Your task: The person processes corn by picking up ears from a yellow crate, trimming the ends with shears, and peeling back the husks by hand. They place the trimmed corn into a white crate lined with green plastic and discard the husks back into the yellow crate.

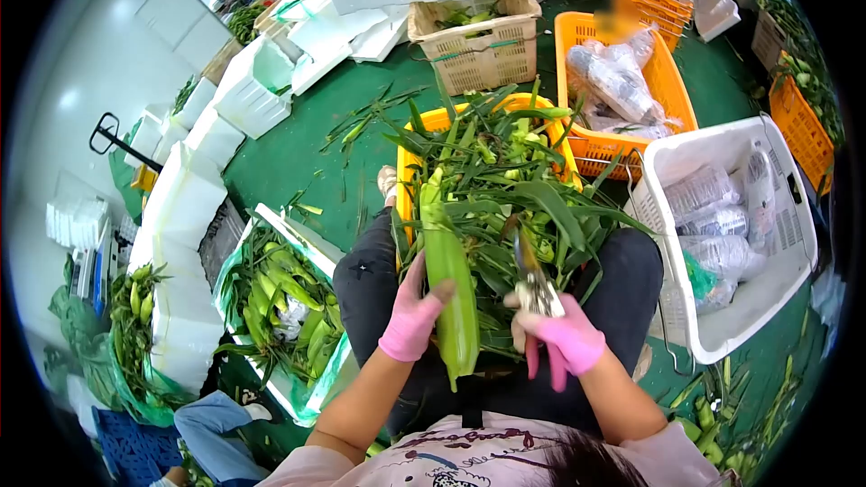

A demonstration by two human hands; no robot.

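In my left hand (411, 319), which wears a pink glove with bare-looking fingertips, is a long green ear of corn (454, 298) in its husk. The ear stands upright in the view, its leafy end toward the crate. My right hand (572, 341), gloved the same way, is closed around pruning shears (538, 290) with metal blades pointing away from me. The blades are apart from the ear. Between my knees sits a yellow crate (407, 176) heaped with cut corn leaves and husk trimmings (505, 176).
At left, a lined foam box (323, 257) holds several ears of corn. To the right stand a white crate (645, 203) and an orange crate (564, 45) with plastic-wrapped packs. A beige crate (487, 68) is ahead. Another person's leg (212, 424) shows lower left. Leaves litter the green floor (311, 162).
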